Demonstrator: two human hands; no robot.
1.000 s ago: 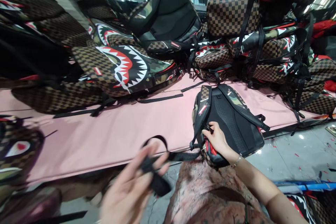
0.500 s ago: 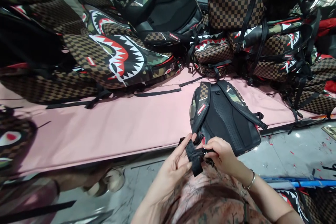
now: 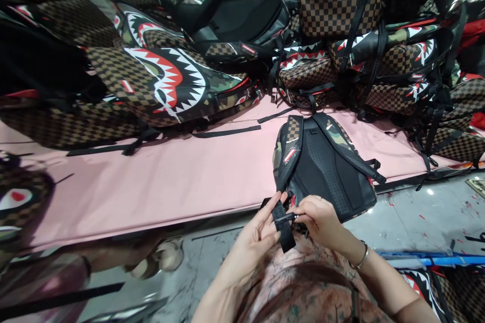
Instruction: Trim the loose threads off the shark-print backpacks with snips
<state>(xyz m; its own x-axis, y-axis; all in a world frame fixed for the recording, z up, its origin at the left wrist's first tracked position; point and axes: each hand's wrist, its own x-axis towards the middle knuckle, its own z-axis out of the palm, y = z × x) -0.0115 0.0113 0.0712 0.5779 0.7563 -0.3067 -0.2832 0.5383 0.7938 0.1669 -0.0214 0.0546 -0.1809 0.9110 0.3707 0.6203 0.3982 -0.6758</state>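
Note:
A black backpack [image 3: 322, 166] lies back side up on the pink table, its padded shoulder straps uppermost and patterned with brown checks and camouflage. Just off its lower left corner, my left hand [image 3: 261, 232] is closed on a black webbing strap [image 3: 287, 237], whose end hangs down past the thumb. Close beside it my right hand [image 3: 318, 219] pinches a thin dark piece crossing that strap. Whether this piece is a buckle or a strap end is too small to tell. A bit of red shows behind the fingers.
Checked and camouflage backpacks with shark-mouth prints [image 3: 170, 83] are piled along the back of the pink table [image 3: 151, 181]. Another bag [image 3: 22, 202] sits at the left edge. Loose black straps [image 3: 227, 131] lie on the table. More bags [image 3: 428, 287] are at the lower right.
The strap in my left hand lies flatter and straighter, with the thin dark piece now plainly across it. Both hands stay nearly in place; the backpack has not visibly moved on the table.

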